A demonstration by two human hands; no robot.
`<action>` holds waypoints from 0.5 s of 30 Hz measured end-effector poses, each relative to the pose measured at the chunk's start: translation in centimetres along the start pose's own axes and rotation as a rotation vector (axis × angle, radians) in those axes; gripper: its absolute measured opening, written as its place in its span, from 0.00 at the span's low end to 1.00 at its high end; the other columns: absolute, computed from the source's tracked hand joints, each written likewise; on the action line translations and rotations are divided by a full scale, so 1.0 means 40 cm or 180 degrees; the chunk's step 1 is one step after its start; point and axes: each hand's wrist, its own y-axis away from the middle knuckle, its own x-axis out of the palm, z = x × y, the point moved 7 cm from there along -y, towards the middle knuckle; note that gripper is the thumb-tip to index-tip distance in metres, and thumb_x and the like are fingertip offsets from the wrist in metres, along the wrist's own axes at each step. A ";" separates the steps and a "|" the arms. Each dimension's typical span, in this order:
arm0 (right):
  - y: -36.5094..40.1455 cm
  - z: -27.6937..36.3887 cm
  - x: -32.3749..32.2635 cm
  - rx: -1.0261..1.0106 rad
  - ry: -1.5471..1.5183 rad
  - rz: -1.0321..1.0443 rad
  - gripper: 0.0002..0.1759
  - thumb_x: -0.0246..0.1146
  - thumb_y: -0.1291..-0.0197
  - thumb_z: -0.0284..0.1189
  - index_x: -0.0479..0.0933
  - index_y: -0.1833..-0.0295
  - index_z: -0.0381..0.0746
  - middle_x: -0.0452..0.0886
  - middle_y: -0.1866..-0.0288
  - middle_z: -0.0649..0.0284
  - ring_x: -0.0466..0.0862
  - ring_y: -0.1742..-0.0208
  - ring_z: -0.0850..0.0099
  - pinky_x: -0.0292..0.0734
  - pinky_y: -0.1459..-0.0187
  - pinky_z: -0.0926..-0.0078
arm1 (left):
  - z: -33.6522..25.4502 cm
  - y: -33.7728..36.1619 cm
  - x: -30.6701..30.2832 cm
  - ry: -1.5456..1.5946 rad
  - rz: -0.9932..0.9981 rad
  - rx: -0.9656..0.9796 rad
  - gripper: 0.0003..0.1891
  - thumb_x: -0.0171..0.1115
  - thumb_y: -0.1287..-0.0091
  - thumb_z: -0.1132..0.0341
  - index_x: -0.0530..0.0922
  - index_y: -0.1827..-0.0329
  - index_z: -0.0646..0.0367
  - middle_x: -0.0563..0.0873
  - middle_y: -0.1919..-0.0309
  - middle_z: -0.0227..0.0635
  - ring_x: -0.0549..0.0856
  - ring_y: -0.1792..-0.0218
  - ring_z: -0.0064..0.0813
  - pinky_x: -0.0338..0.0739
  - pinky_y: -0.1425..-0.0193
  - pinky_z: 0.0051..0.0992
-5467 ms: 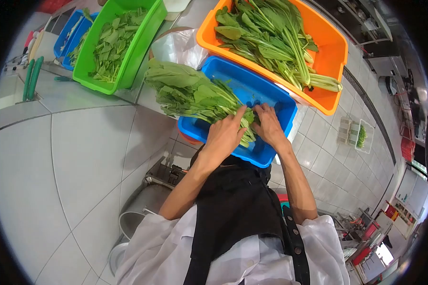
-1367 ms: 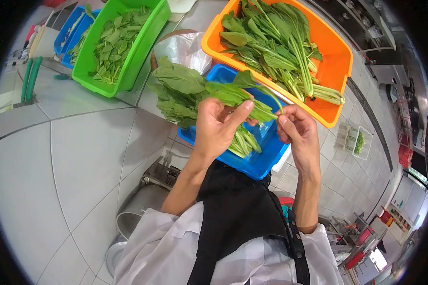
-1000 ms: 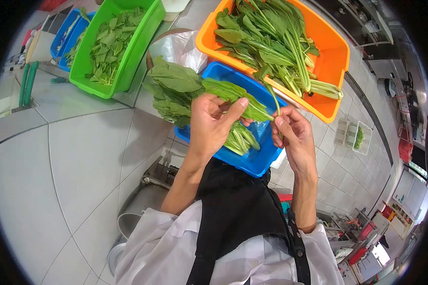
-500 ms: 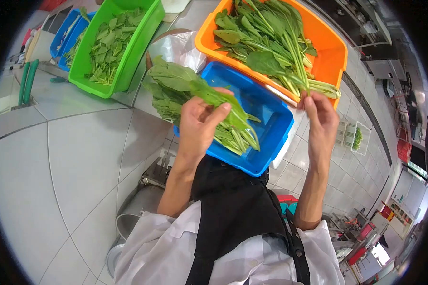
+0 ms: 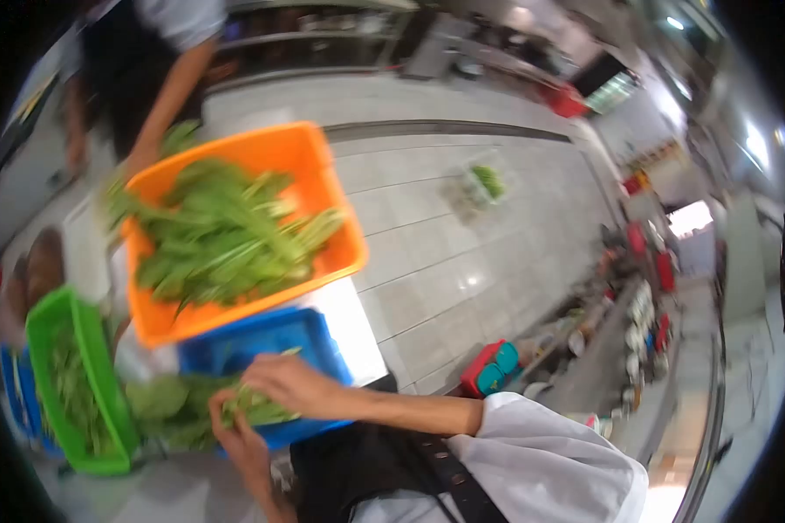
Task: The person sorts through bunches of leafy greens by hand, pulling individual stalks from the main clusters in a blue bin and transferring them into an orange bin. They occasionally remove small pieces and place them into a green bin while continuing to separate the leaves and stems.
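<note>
My left hand (image 5: pixel 240 436) is closed round a bunch of leafy greens (image 5: pixel 170 405), its broad leaves pointing left and its stems to the right. Over the stems, my right hand (image 5: pixel 292 383) presses its curled fingers against the bunch, close to the left fingers; blur softens the detail. Both hands are above the near side of a blue basin (image 5: pixel 327 349). Beyond it, an orange basin (image 5: pixel 344 218) holds a heap of long-stemmed greens (image 5: pixel 218 231).
At the left, a green basin (image 5: pixel 113 383) contains picked leaves (image 5: pixel 78 392), with another blue basin (image 5: pixel 17 401) beside it. A co-worker's arm (image 5: pixel 179 91) reaches to the orange basin's far left corner. A crate with greens (image 5: pixel 488 181) stands on the tiled floor (image 5: pixel 445 261).
The view has swung to the right, bringing a co-worker into sight. My right hand has come from the orange basin to the bunch in my left hand.
</note>
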 end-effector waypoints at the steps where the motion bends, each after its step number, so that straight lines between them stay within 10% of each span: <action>1: -0.009 0.015 -0.008 0.0356 -0.0512 -0.0066 0.08 0.56 0.34 0.27 0.76 0.59 0.33 0.76 0.61 0.53 0.76 0.58 0.53 0.71 0.55 0.61 | -0.019 -0.014 0.043 0.0092 0.0197 0.0067 0.08 0.47 0.27 0.73 0.72 0.49 0.62 0.78 0.56 0.36 0.77 0.53 0.28 0.70 0.43 0.28; 5: 0.002 0.004 0.006 0.0172 -0.0325 -0.0659 0.06 0.57 0.34 0.25 0.77 0.58 0.33 0.77 0.59 0.56 0.73 0.52 0.58 0.69 0.50 0.62 | 0.009 0.025 0.089 -0.0551 -0.0171 -0.0080 0.12 0.41 0.23 0.61 0.67 0.48 0.60 0.73 0.56 0.34 0.74 0.50 0.27 0.69 0.41 0.30; 7: 0.011 -0.008 0.000 0.0385 -0.0383 -0.0631 0.08 0.57 0.34 0.25 0.78 0.53 0.34 0.79 0.52 0.56 0.73 0.46 0.59 0.69 0.44 0.64 | 0.126 0.036 0.084 0.0444 0.0550 -0.1316 0.16 0.41 0.23 0.60 0.67 0.40 0.60 0.73 0.46 0.36 0.73 0.41 0.32 0.64 0.33 0.33; 8: 0.018 -0.018 0.000 0.0333 -0.0338 -0.0690 0.10 0.57 0.34 0.26 0.79 0.51 0.35 0.78 0.48 0.55 0.72 0.42 0.58 0.68 0.41 0.63 | 0.161 0.019 0.109 0.1959 0.0787 -0.0716 0.22 0.40 0.22 0.57 0.62 0.31 0.60 0.71 0.38 0.38 0.71 0.35 0.33 0.63 0.31 0.33; 11: 0.046 -0.051 0.019 0.0348 -0.0065 -0.0371 0.19 0.55 0.32 0.30 0.75 0.37 0.39 0.68 0.31 0.50 0.64 0.29 0.54 0.60 0.31 0.58 | 0.050 0.010 0.166 0.2502 0.0510 -0.1096 0.25 0.39 0.21 0.56 0.57 0.26 0.60 0.69 0.35 0.39 0.70 0.35 0.29 0.65 0.33 0.31; 14: 0.074 -0.099 0.073 -0.0010 -0.1362 -0.0067 0.32 0.49 0.30 0.32 0.53 0.22 0.44 0.50 0.21 0.48 0.54 0.21 0.55 0.51 0.26 0.57 | 0.085 0.007 0.151 0.1156 -0.0169 -0.1101 0.22 0.40 0.20 0.55 0.74 0.38 0.61 0.81 0.57 0.35 0.81 0.59 0.21 0.77 0.58 0.22; 15: 0.082 -0.112 0.081 0.1210 -0.2054 0.0302 0.35 0.49 0.32 0.32 0.50 0.21 0.44 0.51 0.20 0.53 0.54 0.21 0.61 0.51 0.25 0.59 | 0.068 0.004 0.160 0.1289 0.0269 -0.0974 0.16 0.45 0.21 0.56 0.79 0.57 0.55 0.78 0.73 0.26 0.76 0.76 0.14 0.68 0.77 0.16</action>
